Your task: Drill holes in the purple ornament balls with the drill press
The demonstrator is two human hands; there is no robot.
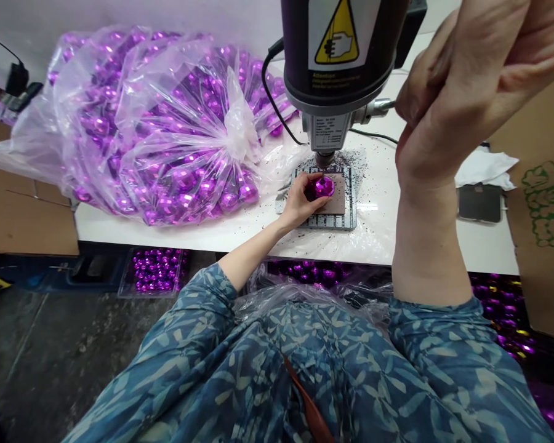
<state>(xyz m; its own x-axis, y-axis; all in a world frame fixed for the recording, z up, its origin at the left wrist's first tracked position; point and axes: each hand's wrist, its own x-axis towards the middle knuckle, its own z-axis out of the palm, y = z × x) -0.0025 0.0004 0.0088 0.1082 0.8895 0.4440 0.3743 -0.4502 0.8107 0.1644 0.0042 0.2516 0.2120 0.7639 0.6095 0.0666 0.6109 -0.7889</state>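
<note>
A shiny magenta faceted ball [324, 186] sits between the thumb and fingers of the left hand [301, 200], which are curved narrowly around its near and left sides, directly under the silver metal chuck [324, 160] of a black cylindrical drill press [339, 89]. Doing this step well would seem to call for an even, firm pinch low on the ball, so that it neither rolls nor spins, with the fingertips well out to the sides and the top left bare below the chuck. Whether the drill's tip meets the ball is too small to tell. Just under those fingers lies a flat brown square board [337, 206] on a grey slotted metal base [351, 219]; pressing the ball squarely against the board should steady it. The left forearm reaches forward and inward, nearly straight, its wrist low behind the fingers. The right hand [461, 86] is raised high, its forearm close to upright and its wrist bent inward, the fingers curled around a slim silver metal lever [390, 104] at the press's side; a slow, smooth pull there would suit such a light ball. Dark scattered shavings [356, 161] lie just beyond the left fingertips, and a clear plastic bag of purple balls [166, 135] bulges to their left.
</note>
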